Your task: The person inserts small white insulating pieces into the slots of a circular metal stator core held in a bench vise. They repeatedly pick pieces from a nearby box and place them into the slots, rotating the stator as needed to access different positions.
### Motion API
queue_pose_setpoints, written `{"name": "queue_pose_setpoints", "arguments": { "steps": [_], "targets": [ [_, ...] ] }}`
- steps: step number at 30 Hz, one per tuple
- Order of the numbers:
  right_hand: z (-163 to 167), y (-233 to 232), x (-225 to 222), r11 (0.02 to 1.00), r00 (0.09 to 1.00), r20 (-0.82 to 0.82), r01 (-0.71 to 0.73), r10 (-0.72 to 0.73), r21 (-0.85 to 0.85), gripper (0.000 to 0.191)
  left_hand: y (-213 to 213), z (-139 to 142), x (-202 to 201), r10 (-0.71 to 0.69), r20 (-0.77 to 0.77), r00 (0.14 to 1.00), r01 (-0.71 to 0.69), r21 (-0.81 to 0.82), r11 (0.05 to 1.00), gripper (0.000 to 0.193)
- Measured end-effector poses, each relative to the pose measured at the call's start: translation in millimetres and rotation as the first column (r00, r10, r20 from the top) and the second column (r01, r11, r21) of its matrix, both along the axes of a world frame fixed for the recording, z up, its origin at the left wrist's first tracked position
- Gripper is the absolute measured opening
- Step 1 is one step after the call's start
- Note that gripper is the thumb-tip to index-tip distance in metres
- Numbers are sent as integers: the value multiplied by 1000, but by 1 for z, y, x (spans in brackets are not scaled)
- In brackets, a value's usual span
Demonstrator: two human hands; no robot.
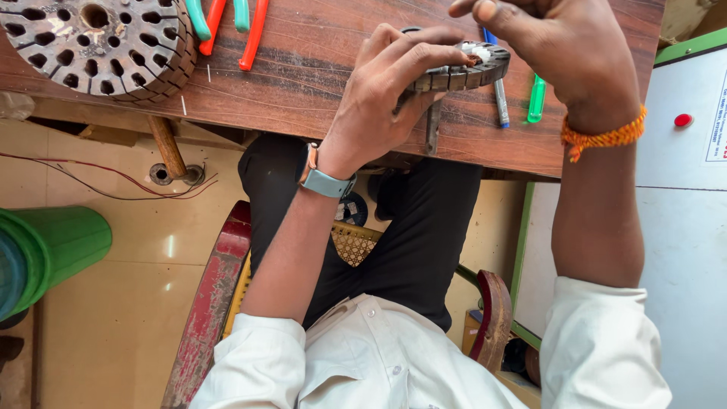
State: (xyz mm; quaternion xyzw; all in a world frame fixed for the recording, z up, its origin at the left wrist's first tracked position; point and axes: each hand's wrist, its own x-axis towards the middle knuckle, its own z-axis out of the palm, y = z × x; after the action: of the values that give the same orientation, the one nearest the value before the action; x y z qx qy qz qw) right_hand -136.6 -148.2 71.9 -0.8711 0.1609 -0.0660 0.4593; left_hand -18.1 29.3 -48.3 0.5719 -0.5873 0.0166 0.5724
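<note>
My left hand point(386, 95) grips a round slotted metal core point(473, 68) that rests on the wooden table point(303, 76), fingers curled over its rim. My right hand point(560, 45) hovers just above and to the right of the core, fingers bent, with an orange thread band on the wrist; whether it holds anything is hidden. A small white piece sits in one slot of the core. A second, larger slotted metal core point(98, 42) lies at the table's far left.
Red and teal tool handles point(227, 23) lie beside the large core. A blue pen point(500, 98) and a green pen point(536, 98) lie behind the small core. A green bin point(53, 250) stands on the floor at left, a white cabinet point(674, 227) at right.
</note>
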Motion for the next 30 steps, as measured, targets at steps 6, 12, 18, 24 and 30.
{"name": "queue_pose_setpoints", "arguments": {
  "steps": [6,12,18,24,30],
  "targets": [
    [4,3,7,994,984,147,-101,96,27,17,-8,9,9,-465,-614,638,445,-200,873,76],
    [20,24,-20,988,988,153,33,-9,-154,15,-22,0,12,-303,-721,623,323,-116,939,58],
    [11,62,-49,920,939,94,344,-332,-189,28,-32,-5,28,-432,-498,752,401,-174,899,21],
    [3,77,-55,926,939,168,330,-301,-184,10,-32,-11,34,-407,-353,842,379,-147,913,29],
    [3,63,-46,953,921,311,281,-235,-112,5,-37,-15,29,-417,-390,821,370,-193,909,29]
  ]
}}
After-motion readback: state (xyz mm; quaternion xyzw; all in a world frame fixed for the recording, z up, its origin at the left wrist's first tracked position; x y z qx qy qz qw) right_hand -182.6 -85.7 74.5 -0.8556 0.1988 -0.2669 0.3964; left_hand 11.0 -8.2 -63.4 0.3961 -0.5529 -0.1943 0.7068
